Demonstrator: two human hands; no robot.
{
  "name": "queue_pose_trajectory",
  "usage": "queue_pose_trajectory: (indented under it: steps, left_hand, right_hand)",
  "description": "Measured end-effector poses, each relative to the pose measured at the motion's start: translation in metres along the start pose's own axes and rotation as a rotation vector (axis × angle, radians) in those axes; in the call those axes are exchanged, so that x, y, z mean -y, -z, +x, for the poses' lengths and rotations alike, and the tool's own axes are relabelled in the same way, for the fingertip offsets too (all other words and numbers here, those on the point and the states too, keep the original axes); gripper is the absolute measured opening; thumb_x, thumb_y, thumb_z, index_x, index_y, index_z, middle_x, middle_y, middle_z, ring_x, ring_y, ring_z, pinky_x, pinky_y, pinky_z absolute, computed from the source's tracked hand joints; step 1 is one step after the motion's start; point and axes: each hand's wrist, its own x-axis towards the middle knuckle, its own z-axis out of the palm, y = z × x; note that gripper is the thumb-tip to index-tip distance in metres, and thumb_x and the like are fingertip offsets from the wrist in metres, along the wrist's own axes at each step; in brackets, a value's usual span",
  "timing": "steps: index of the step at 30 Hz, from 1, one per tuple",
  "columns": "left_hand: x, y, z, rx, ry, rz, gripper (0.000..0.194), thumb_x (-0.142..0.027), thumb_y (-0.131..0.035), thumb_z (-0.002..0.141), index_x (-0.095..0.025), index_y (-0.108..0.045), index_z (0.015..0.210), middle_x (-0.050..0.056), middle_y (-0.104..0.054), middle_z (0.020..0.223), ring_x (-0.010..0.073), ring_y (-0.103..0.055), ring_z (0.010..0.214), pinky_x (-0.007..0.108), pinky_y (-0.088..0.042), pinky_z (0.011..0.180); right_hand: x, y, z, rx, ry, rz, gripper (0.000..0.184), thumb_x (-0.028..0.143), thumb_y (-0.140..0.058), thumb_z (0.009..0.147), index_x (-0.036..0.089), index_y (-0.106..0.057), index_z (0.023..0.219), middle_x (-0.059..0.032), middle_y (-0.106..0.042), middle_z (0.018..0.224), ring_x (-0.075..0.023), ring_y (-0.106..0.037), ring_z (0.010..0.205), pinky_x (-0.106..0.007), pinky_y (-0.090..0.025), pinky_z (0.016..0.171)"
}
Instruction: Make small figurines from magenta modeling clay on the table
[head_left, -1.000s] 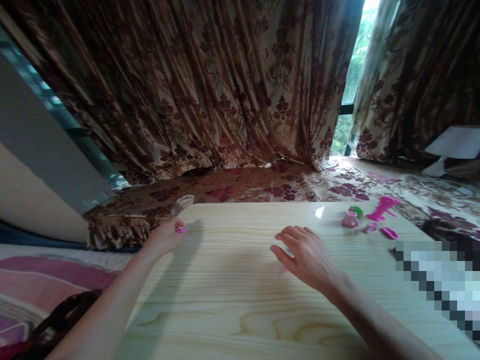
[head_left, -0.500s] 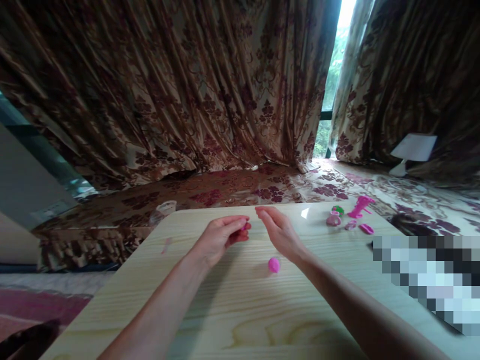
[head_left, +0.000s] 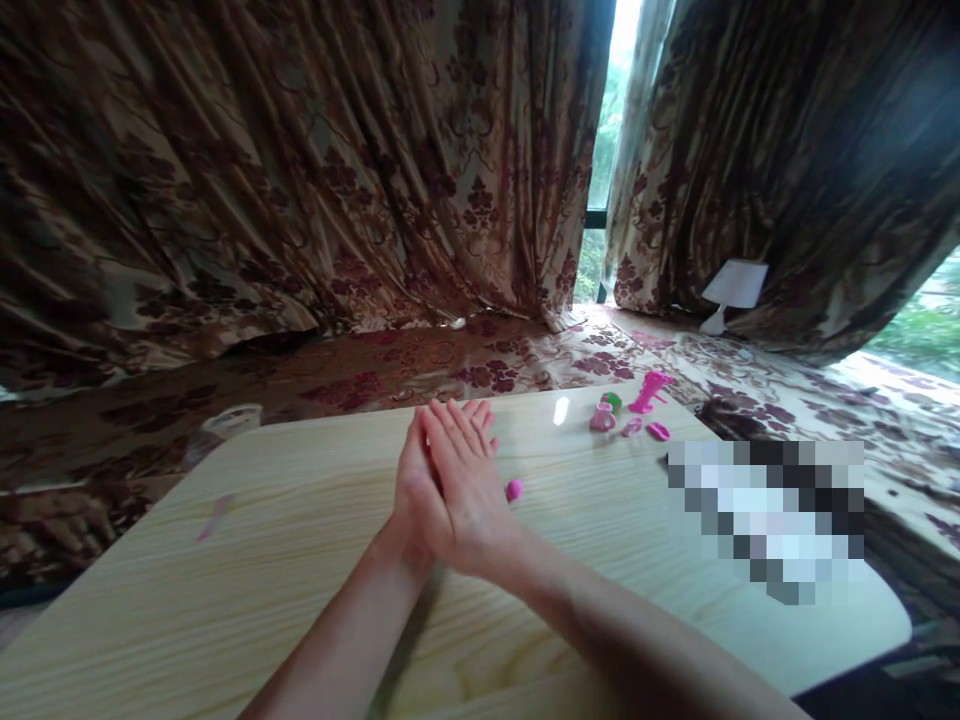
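My left hand (head_left: pixel 412 485) and my right hand (head_left: pixel 474 498) are pressed palm to palm above the table, fingers stretched forward, the right lying over the left. Whatever sits between the palms is hidden; half a second ago a small bit of pink modelling clay showed in my left fingers. Just right of my right hand, a pink clay ball (head_left: pixel 514 490) rests on the wooden table (head_left: pixel 315 560).
Toward the far right of the table stand a bright pink toy (head_left: pixel 651 392), a pale pink piece (head_left: pixel 601 417), a green piece (head_left: pixel 612 401) and small pink molds (head_left: pixel 658 431). A pink strip (head_left: pixel 216 517) lies at left. A clear container (head_left: pixel 231 422) is by the far left corner.
My hands were apart and have come together, the right over the left. The pink bit in my left fingers has gone out of sight. The view has turned to the right.
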Motion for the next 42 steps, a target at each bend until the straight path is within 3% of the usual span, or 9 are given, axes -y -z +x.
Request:
queue_pose_trajectory:
  steps: [4,10,15,20,26,32,35,38,42]
  left_hand:
    - [0.004,-0.002,-0.010,0.147,0.119,-0.212,0.055,-0.054,-0.032,0.085,-0.020,-0.052,0.123,0.007,-0.055,0.125,0.0231,-0.042,0.123,0.036,-0.035,0.100]
    - [-0.007,0.011,-0.007,0.071,0.075,-0.401,0.057,-0.055,-0.032,0.085,-0.018,-0.049,0.125,0.007,-0.053,0.129,0.0208,-0.041,0.124,0.036,-0.028,0.105]
    - [-0.001,0.008,-0.017,0.255,0.192,-0.463,0.054,-0.050,-0.032,0.087,-0.014,-0.051,0.122,0.012,-0.058,0.120,0.0243,-0.051,0.115,0.039,-0.036,0.098]
    - [0.007,0.022,-0.009,0.241,0.264,-0.561,0.050,-0.046,-0.033,0.088,-0.005,-0.057,0.103,0.016,-0.065,0.096,0.0212,-0.062,0.090,0.034,-0.046,0.086]
    - [0.006,0.033,-0.002,0.213,0.255,-0.552,0.044,-0.042,-0.036,0.088,-0.006,-0.058,0.100,0.016,-0.064,0.096,0.0217,-0.061,0.090,0.035,-0.047,0.084]
    - [0.002,0.019,-0.006,0.121,0.130,-0.545,0.039,-0.038,-0.033,0.089,-0.016,-0.056,0.111,0.008,-0.066,0.100,0.0177,-0.061,0.094,0.032,-0.046,0.085]
    - [0.001,0.007,-0.013,0.186,0.108,-0.518,0.042,-0.040,-0.032,0.089,-0.019,-0.052,0.120,0.007,-0.061,0.115,0.0196,-0.055,0.107,0.035,-0.041,0.092]
    - [0.000,0.005,-0.016,0.253,0.183,-0.479,0.048,-0.045,-0.033,0.088,-0.016,-0.051,0.122,0.011,-0.055,0.124,0.0229,-0.050,0.115,0.038,-0.038,0.096]
    - [-0.001,0.011,-0.014,0.155,0.154,-0.520,0.043,-0.042,-0.032,0.089,-0.024,-0.049,0.124,0.003,-0.053,0.128,0.0198,-0.044,0.122,0.039,-0.032,0.102]
  right_hand:
    - [-0.016,0.010,0.014,-0.117,-0.209,0.007,0.056,0.040,-0.021,0.094,0.006,-0.026,0.139,-0.0107,-0.024,0.147,-0.0192,-0.014,0.137,-0.040,-0.015,0.112]
    - [0.002,0.000,-0.006,0.006,0.024,0.008,0.054,0.038,-0.033,0.091,0.012,-0.031,0.138,-0.0071,-0.025,0.147,-0.0186,-0.013,0.137,-0.039,-0.012,0.112]
    - [-0.023,0.008,0.021,-0.073,-0.272,0.031,0.051,0.041,-0.026,0.092,0.016,-0.037,0.135,-0.0064,-0.029,0.145,-0.0222,-0.014,0.137,-0.048,-0.010,0.110]
    - [-0.041,0.021,0.040,0.045,-0.521,0.503,0.063,0.056,-0.015,0.090,0.018,-0.046,0.130,-0.0062,-0.043,0.137,-0.0217,-0.030,0.132,-0.044,-0.018,0.109]
    - [-0.038,0.028,0.040,0.092,-0.519,0.796,0.067,0.059,-0.008,0.089,0.020,-0.043,0.131,-0.0069,-0.048,0.133,-0.0206,-0.037,0.128,-0.046,-0.027,0.105]
    - [-0.017,0.005,0.022,0.052,-0.280,0.289,0.048,0.048,-0.025,0.092,0.024,-0.049,0.125,-0.0038,-0.046,0.135,-0.0196,-0.030,0.131,-0.042,-0.020,0.108]
    - [-0.020,0.000,0.024,0.002,-0.225,0.018,0.041,0.042,-0.030,0.093,0.026,-0.050,0.124,-0.0034,-0.044,0.136,-0.0222,-0.023,0.134,-0.046,-0.017,0.108]
    - [-0.024,0.002,0.026,-0.080,-0.287,-0.109,0.040,0.035,-0.028,0.094,0.020,-0.048,0.125,-0.0073,-0.042,0.136,-0.0232,-0.023,0.133,-0.047,-0.017,0.107]
    - [-0.012,-0.001,0.018,-0.031,-0.126,-0.109,0.038,0.032,-0.029,0.094,0.024,-0.045,0.127,-0.0025,-0.042,0.137,-0.0198,-0.019,0.135,-0.043,-0.015,0.108]
